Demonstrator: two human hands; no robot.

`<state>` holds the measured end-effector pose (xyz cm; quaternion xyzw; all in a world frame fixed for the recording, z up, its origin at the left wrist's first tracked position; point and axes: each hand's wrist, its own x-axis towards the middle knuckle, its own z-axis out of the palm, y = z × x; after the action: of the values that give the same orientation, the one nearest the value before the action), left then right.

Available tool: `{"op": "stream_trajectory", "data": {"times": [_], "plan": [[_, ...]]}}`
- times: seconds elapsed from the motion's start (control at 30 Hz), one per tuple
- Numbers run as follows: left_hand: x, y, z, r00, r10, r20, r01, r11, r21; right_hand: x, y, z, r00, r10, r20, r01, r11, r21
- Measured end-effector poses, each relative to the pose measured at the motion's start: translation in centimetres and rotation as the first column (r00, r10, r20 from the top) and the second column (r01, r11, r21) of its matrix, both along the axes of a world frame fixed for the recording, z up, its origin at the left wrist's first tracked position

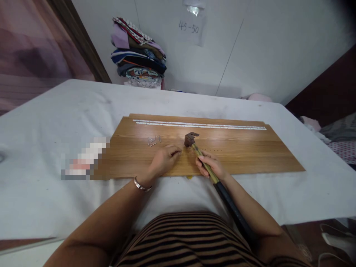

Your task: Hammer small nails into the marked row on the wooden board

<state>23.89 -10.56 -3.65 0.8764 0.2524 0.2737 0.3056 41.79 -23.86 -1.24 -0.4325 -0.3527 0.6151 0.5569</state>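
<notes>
My right grip (213, 165) wraps the hammer (221, 189) over the board (250, 155); my left grip (164, 159) is bunched near the board's middle, and from here I cannot tell whether it pinches anything. Loose nails (153, 144) lie left of board centre. I'd tap squarely, clear of fingertips.

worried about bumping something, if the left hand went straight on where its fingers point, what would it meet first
Likely the hammer, near its head, held in the right hand, though depth is unclear and the left hand might pass beneath.
</notes>
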Motion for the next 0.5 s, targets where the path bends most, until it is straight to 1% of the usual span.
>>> {"op": "stream_trajectory", "data": {"times": [0.13,0.27,0.5], "plan": [[0.04,-0.14,0.18,1.0,0.007,-0.012,-0.007,1.0,-0.001,-0.05,-0.06,0.06,1.0,0.0,-0.006,0.0,1.0,0.009],[0.05,-0.22,0.32,1.0,0.011,-0.017,-0.011,1.0,-0.002,-0.14,-0.04,0.16,1.0,0.017,0.026,-0.017,1.0,0.013],[0.06,-0.02,0.01,1.0,0.005,-0.007,-0.004,1.0,0.02,-0.12,-0.05,0.06,0.999,0.008,0.052,-0.009,1.0,0.008]]}}
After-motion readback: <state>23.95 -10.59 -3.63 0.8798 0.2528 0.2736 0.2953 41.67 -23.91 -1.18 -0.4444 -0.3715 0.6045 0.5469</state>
